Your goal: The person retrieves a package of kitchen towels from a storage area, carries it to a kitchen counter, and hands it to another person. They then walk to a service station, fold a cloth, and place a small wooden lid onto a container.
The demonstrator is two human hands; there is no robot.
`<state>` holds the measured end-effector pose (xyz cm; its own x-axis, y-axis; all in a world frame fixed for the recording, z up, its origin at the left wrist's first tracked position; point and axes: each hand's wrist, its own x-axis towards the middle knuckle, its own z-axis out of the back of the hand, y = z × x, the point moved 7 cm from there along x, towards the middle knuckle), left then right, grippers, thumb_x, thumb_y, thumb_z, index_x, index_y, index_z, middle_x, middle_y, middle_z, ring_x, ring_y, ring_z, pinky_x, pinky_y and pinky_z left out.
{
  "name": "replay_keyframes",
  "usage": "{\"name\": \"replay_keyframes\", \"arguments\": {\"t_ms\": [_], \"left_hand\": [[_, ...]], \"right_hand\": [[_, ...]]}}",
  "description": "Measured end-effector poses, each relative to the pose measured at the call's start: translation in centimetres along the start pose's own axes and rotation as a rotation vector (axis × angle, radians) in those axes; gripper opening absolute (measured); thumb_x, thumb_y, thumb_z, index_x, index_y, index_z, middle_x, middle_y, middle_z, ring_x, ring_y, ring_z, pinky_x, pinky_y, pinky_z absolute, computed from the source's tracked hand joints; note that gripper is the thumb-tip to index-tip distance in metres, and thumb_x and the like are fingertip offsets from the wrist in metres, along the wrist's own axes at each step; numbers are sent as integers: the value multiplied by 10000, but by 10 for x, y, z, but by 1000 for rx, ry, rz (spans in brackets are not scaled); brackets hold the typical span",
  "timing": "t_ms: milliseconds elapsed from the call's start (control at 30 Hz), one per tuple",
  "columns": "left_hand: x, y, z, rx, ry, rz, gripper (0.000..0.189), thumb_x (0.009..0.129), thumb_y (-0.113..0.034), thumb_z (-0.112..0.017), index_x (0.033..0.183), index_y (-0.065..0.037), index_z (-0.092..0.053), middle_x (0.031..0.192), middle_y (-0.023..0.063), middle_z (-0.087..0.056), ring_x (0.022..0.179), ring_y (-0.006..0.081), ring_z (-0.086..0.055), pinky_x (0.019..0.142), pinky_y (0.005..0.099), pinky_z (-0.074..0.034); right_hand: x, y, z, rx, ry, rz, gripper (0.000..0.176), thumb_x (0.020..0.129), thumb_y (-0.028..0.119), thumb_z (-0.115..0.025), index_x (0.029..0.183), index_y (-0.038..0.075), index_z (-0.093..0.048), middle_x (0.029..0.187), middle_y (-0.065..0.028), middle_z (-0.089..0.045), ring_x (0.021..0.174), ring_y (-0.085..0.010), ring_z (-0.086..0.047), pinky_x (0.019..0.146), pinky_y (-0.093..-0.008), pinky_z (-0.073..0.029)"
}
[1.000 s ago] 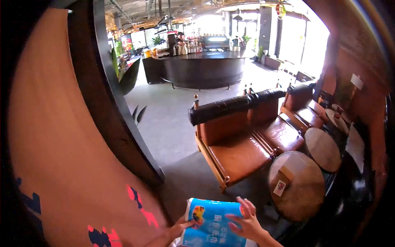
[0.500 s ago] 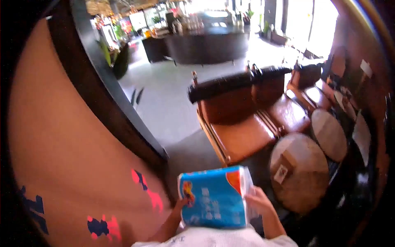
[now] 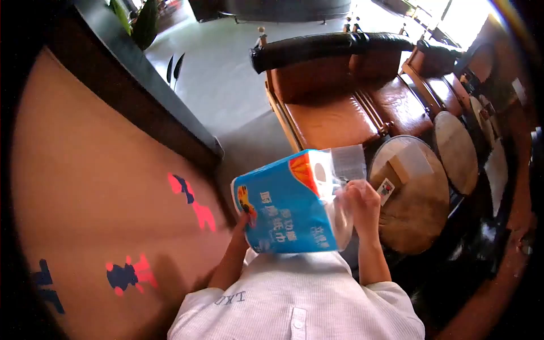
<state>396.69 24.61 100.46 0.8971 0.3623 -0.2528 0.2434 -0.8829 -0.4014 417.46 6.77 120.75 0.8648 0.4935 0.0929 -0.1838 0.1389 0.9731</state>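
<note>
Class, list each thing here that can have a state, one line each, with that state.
paper towel pack, wrapped, held up tilted in both hands.
left hand, closed on the pack's left end, mostly hidden.
right hand, closed on the clear wrapper at the pack's right end.
round table, upright, bearing a card.
card, lying flat.
small box, lying flat on the table.

Blue plastic-wrapped paper-roll pack (image 3: pixel 286 209), tilted, orange corner up, clear end opened
</note>
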Motion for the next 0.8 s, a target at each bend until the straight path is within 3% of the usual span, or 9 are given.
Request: {"name": "replay_keyframes", "arguments": {"t_ms": [133,233,333,467,533,567,700,733,800], "left_hand": [[-9,0,34,100,10,1,503,832,-337,-649,1217,-64,-474,1118,72,-580,1019,217,-560,899,387,-472],[-15,-3,51,193,57,-29,490,829,-269,-659,1229,-60,-468,1120,83,-581,1031,216,-558,899,382,-471],[-25,6,97,309,56,-98,492,834,-240,-654,1249,-69,-451,1163,98,-562,1078,215,-535,943,395,-442],[-48,-4,76,304,-7,-123,502,826,-238,-658,1252,-72,-451,1167,105,-559,1080,226,-533,944,403,-435],[-57,-3,62,288,-26,-115,507,822,-238,-660,1254,-73,-451,1168,108,-557,1081,232,-532,944,407,-432],[-59,-2,59,282,-37,-118,510,820,-238,-661,1255,-74,-451,1169,110,-557,1081,235,-532,944,409,-430],[-60,-13,57,280,-45,-157,520,812,-236,-664,1258,-76,-450,1173,117,-554,1083,246,-530,944,418,-423],[-56,-16,58,290,-54,-164,522,810,-236,-665,1259,-77,-450,1173,119,-553,1083,249,-529,945,420,-422],[-49,-25,61,290,-66,-187,527,806,-235,-667,1260,-78,-450,1175,122,-551,1084,255,-528,945,424,-418]], "right_hand": [[-9,16,-3,-238,-117,106,145,902,140,-544,895,10,-608,771,-74,-633,712,-139,-592,644,-261,-475],[-18,21,-13,-216,-214,165,146,880,163,-563,871,27,-615,762,-54,-617,716,-123,-585,665,-253,-484],[-34,40,-28,-336,-380,266,152,906,134,-523,865,9,-599,784,-83,-632,748,-198,-610,666,-275,-480],[-38,53,-27,-74,-493,691,152,898,125,-498,816,23,-576,805,-110,-627,810,-223,-597,910,-384,-441],[-27,46,-29,95,-366,654,143,895,222,-541,951,91,-523,954,-115,-585,954,-239,-551,1017,-451,-356],[-20,39,-32,213,-222,750,275,858,252,-603,1080,137,-489,1039,-113,-555,1028,-246,-521,1036,-449,-339],[-1,27,-58,629,123,1016,511,828,258,-647,1292,238,-431,1214,-90,-498,1190,-279,-437,1062,-485,-299],[7,20,-62,821,105,1041,496,833,252,-642,1287,241,-443,1230,-89,-495,1195,-284,-439,1054,-486,-313],[20,20,-71,841,125,970,513,833,282,-631,1301,237,-425,1215,-86,-498,1178,-277,-449,1039,-479,-330]]}}
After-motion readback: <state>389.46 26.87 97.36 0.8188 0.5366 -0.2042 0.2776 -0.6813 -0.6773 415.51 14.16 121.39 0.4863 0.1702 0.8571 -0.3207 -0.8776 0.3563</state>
